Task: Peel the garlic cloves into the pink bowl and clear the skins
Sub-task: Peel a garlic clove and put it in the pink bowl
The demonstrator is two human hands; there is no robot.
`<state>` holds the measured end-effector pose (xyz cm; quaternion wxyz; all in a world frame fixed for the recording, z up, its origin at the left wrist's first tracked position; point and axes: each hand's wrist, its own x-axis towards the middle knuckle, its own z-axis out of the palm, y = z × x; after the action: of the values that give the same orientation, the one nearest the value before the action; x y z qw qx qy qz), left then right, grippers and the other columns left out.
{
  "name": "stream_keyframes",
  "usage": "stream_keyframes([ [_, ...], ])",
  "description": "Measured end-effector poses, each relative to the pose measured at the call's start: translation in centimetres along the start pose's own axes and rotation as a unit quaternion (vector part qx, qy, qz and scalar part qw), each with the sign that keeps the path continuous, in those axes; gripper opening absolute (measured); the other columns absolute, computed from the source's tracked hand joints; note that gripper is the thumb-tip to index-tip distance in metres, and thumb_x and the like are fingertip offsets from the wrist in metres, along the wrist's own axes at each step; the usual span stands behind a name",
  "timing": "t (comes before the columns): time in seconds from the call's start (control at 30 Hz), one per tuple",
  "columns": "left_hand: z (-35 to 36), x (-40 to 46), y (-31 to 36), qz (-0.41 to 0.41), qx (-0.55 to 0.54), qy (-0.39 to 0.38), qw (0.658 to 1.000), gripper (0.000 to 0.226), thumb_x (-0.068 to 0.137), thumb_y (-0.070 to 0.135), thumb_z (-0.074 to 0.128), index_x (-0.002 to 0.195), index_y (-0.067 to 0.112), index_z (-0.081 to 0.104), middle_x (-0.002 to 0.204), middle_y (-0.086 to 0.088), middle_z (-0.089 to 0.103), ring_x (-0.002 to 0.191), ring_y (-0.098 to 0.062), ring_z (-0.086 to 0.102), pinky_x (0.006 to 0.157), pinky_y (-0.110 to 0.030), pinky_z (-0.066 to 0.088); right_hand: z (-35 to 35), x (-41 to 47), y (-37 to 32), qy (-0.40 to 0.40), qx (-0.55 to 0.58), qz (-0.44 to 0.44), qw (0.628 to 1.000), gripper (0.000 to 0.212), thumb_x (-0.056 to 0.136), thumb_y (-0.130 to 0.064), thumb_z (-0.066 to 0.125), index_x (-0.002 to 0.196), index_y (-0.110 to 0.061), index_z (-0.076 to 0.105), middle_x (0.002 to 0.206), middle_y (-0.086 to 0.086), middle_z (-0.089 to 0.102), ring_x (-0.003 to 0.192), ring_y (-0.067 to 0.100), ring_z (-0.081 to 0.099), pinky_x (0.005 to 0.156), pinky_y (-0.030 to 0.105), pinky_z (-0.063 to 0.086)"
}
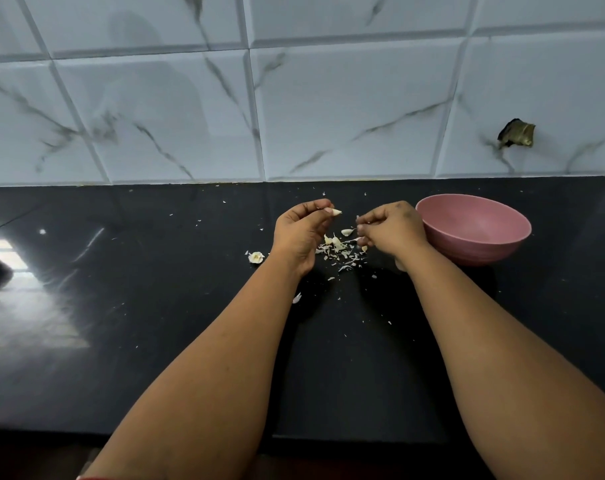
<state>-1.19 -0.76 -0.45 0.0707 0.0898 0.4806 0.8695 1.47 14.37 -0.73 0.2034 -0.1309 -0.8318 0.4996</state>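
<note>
Head view. Counter [155, 306]: black, polished, glossy with pale reflections at the left, dusted with papery white flecks. Wall [328, 98]: pale marble-look tiles with grey veins and raised edges; one dark ragged hole [515, 134] at the right.

Pink bowl [473, 227]: round, matte, smooth, standing on the counter just beside the right hand.

Left hand [303, 232]: fingers curled, pinching a small pointed garlic clove [336, 212] at the fingertips, above the counter.

Right hand [391, 226]: fingers curled inward; whether it holds anything cannot be told.

Skins [342, 252]: thin, flaky, heaped between the hands, with cloves among them.

Garlic piece [256, 257]: pale, lumpy, left of the left wrist.
</note>
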Motion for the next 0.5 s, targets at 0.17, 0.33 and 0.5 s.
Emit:
stream_keyframes([
  [0.17, 0.2, -0.1, -0.1, 0.0, 0.029, 0.01, 1.0, 0.022, 0.08, -0.016, 0.065, 0.074, 0.005, 0.065, 0.066, -0.002, 0.067, 0.068, -0.013, 0.065, 0.067, -0.018, 0.055, -0.5, -0.8, -0.4, 0.025, -0.005, -0.037, 0.999, 0.024, 0.064, -0.007, 0.084, 0.06, -0.021, 0.065, 0.056, -0.01, 0.057, 0.048, 0.0, 0.048, 0.052, 0.016, 0.041],
  [0.33, 0.0, 0.0, -0.2, 0.005, 0.008, -0.004, 1.0, 0.018, 0.079, -0.013, 0.069, 0.077, 0.004, 0.064, 0.067, -0.004, 0.069, 0.07, -0.015, 0.069, 0.076, -0.023, 0.058, 0.8, -1.7, -1.5, -0.07, 0.254, 0.0, 0.965, 0.008, 0.086, -0.004, 0.07, 0.085, -0.012, 0.073, 0.077, 0.0, 0.07, 0.069, 0.008, 0.063, 0.065, 0.018, 0.055],
  [0.5, 0.1, 0.0, -0.6, 0.003, -0.011, -0.031, 0.999, 0.015, 0.085, -0.011, 0.064, 0.084, 0.004, 0.065, 0.073, -0.003, 0.072, 0.074, -0.013, 0.07, 0.071, -0.02, 0.057, 0.8, -1.8, -1.6, -0.083, 0.328, 0.03, 0.941, 0.008, 0.078, -0.007, 0.076, 0.083, -0.006, 0.071, 0.066, 0.0, 0.069, 0.06, 0.007, 0.061, 0.059, 0.016, 0.052],
])
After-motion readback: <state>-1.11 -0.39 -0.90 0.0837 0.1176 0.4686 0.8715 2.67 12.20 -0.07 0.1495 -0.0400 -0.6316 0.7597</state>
